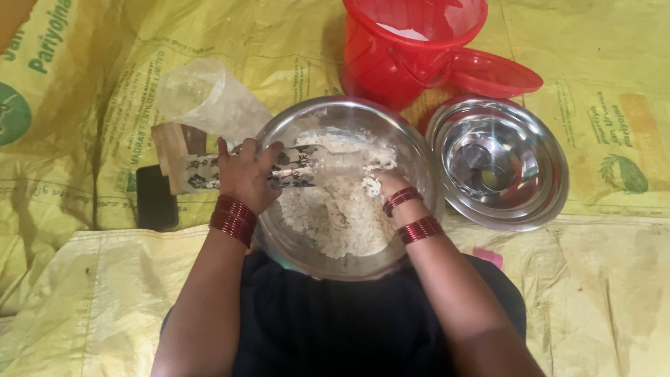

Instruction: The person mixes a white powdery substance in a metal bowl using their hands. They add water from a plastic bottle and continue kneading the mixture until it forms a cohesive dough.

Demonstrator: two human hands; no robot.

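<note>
1. Left hand [248, 174] wrapped around a clear bottle [279, 167] with black flower print, held level over the bowl [279, 230].
2. Right hand [387, 183] pressed into pale, crumbly dough [335, 209]; fingers buried, grip unclear.
3. Bowl steel, in the lap.
4. Yellow printed sacks [84, 84] cover the floor.
5. Around: red bucket [398, 49], red lid [492, 73], stacked steel bowls [499, 164], plastic bag [206, 98], dark phone [155, 199].

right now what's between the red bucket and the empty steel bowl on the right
In the head view, the red lid lies between the red bucket and the empty steel bowl, leaning against the bucket's side just above the bowl's far rim.
</note>
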